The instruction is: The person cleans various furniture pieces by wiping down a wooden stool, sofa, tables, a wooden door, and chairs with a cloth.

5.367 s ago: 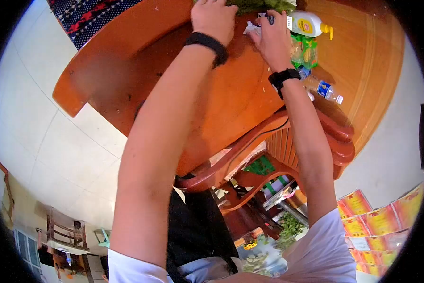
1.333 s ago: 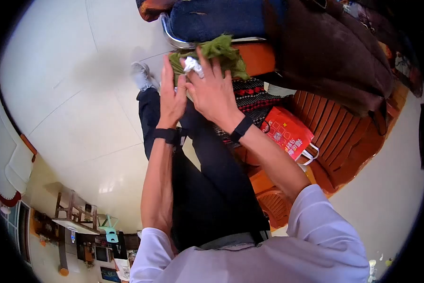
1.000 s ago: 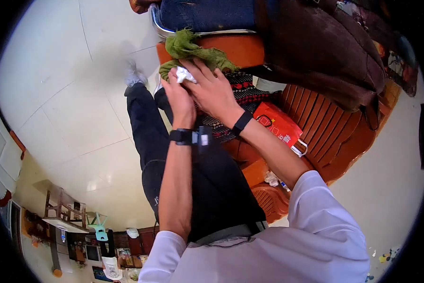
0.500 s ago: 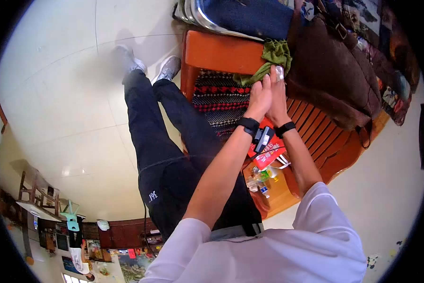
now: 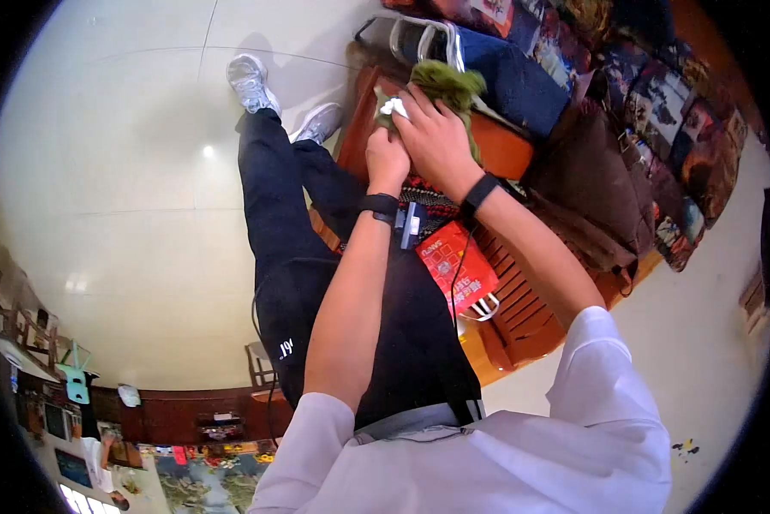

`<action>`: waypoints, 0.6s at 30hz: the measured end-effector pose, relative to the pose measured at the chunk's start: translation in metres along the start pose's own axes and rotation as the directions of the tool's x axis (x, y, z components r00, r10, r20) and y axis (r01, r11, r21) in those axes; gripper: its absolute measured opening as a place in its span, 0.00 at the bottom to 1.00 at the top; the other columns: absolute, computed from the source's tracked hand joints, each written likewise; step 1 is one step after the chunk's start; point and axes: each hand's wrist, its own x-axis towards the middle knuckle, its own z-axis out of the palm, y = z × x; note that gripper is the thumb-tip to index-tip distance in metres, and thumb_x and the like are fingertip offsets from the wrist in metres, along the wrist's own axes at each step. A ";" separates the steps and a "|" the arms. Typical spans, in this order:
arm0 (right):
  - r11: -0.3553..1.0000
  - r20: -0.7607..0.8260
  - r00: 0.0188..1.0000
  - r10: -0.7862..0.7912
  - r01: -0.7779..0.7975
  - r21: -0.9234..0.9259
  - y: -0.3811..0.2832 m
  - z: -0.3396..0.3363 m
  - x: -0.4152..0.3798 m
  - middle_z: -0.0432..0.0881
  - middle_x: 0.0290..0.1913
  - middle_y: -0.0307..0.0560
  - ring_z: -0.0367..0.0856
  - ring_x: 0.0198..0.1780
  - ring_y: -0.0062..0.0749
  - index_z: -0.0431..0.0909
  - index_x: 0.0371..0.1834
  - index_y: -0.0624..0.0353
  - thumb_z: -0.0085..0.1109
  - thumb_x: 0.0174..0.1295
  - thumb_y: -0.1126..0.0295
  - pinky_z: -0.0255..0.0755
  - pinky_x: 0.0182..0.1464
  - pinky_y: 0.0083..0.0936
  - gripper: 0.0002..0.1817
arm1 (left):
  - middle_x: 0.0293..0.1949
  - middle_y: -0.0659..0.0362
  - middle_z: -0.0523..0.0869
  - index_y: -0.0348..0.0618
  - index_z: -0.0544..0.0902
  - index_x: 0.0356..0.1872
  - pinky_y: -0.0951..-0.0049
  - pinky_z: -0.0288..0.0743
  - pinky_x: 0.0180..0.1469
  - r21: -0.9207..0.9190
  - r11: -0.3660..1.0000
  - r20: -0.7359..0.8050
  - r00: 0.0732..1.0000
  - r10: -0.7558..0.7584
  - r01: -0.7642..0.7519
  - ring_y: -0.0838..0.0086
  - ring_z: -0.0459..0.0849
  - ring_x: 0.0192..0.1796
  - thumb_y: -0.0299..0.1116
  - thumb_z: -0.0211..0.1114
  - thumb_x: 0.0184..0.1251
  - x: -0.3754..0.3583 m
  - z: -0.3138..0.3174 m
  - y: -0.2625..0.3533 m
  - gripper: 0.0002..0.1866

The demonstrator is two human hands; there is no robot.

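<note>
Covering green cloth (image 5: 443, 79), right hand (image 5: 439, 146) may shed the white wad (image 5: 393, 106) should pressure ease; its grip, like left hand's (image 5: 387, 158), cannot be told.

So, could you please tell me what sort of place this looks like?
Probably a living room in a home, judging by the slatted reddish-brown wooden seat, the dark picture-printed fabric beyond it, and the glossy cream tiled floor.

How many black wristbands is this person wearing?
2: a left wristband behind the left hand, and a right wristband behind the right hand, whose fingers touch the green cloth. No others show.
</note>
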 end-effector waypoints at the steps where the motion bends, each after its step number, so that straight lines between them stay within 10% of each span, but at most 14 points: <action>1: 0.993 0.068 0.997 -0.026 0.033 -0.110 -0.002 0.002 0.010 0.82 0.57 0.51 0.76 0.66 0.42 0.82 0.43 0.56 0.60 0.58 0.66 0.68 0.63 0.39 0.12 | 0.43 0.38 0.88 0.31 0.84 0.46 0.55 0.77 0.50 -0.130 0.991 0.040 0.999 0.034 -0.029 0.48 0.87 0.48 0.38 0.60 0.71 0.006 0.000 -0.009 0.17; 4: 0.954 0.484 0.875 0.013 0.135 -0.268 -0.015 0.000 0.037 0.86 0.40 0.43 0.83 0.52 0.38 0.84 0.36 0.52 0.59 0.59 0.67 0.70 0.57 0.36 0.06 | 0.39 0.47 0.90 0.32 0.83 0.45 0.58 0.77 0.46 -0.394 0.916 0.125 0.992 -0.031 0.079 0.62 0.87 0.42 0.35 0.57 0.74 0.005 -0.010 -0.008 0.14; 9: 0.938 0.571 0.800 -0.185 0.317 -0.141 -0.017 -0.007 0.043 0.89 0.32 0.41 0.89 0.38 0.35 0.89 0.29 0.45 0.61 0.59 0.63 0.72 0.43 0.36 0.07 | 0.55 0.56 0.86 0.36 0.79 0.61 0.70 0.77 0.55 -0.538 0.626 0.459 0.819 -0.343 0.564 0.73 0.83 0.53 0.37 0.54 0.80 -0.020 -0.036 0.011 0.19; 16: 0.996 0.507 0.859 -0.076 0.038 0.085 -0.003 -0.022 0.078 0.87 0.35 0.49 0.88 0.38 0.48 0.83 0.35 0.56 0.58 0.64 0.63 0.79 0.38 0.43 0.09 | 0.59 0.47 0.84 0.33 0.78 0.61 0.66 0.70 0.63 -0.673 0.720 0.111 0.985 -0.129 0.170 0.65 0.81 0.59 0.36 0.52 0.77 -0.009 -0.037 0.033 0.20; 18: 0.968 0.830 0.557 0.005 0.207 -0.144 0.001 -0.005 0.086 0.89 0.39 0.48 0.89 0.42 0.44 0.86 0.37 0.54 0.61 0.62 0.56 0.79 0.40 0.42 0.14 | 0.59 0.47 0.84 0.32 0.79 0.61 0.66 0.69 0.62 -0.636 0.751 0.078 0.983 -0.166 0.177 0.64 0.81 0.59 0.43 0.53 0.77 0.011 -0.018 0.021 0.24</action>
